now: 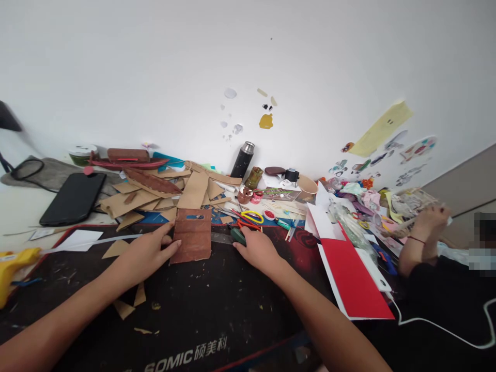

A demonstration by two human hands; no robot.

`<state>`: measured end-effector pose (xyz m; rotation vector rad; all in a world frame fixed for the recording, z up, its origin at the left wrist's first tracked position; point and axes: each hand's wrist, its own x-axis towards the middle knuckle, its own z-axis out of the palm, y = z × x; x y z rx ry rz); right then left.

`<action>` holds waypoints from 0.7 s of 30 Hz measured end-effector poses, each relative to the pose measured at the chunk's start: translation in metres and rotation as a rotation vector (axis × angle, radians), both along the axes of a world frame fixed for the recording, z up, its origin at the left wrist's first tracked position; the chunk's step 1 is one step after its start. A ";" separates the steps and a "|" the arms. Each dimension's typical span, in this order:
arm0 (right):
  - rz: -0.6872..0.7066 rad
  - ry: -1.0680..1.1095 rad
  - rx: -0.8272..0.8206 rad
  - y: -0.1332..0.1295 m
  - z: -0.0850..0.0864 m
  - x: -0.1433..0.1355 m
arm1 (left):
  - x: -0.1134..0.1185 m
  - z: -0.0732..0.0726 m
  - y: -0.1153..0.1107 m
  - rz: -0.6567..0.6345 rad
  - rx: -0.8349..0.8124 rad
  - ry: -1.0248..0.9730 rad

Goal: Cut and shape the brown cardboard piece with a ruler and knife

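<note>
My left hand is at the left edge of a brown-painted cardboard piece, its thumb lying over the edge. A narrow slot is cut near the top of this piece, which lies on a dark mat. To its right, my right hand is closed round a dark green-handled tool; its working end is hard to make out. A clear strip lies between the piece and that hand. Just beyond my right fingers are orange-red handles and yellow-handled scissors.
Cardboard scraps are heaped behind my left hand, near a brown boat-shaped model. A phone and yellow glue gun lie left. A black flask stands by the wall. Right are a red sheet and another person's hand.
</note>
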<state>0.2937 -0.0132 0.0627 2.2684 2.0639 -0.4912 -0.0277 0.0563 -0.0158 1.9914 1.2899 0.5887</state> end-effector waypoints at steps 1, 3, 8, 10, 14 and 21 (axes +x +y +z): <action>0.010 -0.027 -0.012 0.001 0.001 0.000 | 0.000 0.000 0.000 0.000 0.004 0.014; 0.027 -0.063 -0.028 0.002 0.003 0.001 | 0.000 0.000 0.000 0.001 0.008 0.037; 0.043 -0.057 -0.033 0.000 0.007 0.014 | 0.002 0.001 0.000 0.005 0.017 0.078; 0.036 -0.029 -0.033 -0.003 0.010 0.021 | 0.003 0.002 0.000 0.008 0.026 0.090; 0.007 0.047 -0.023 -0.012 0.016 0.036 | 0.005 0.000 -0.002 0.026 0.053 0.115; 0.021 0.197 -0.027 -0.024 0.026 0.051 | 0.008 0.003 -0.006 0.057 0.124 0.165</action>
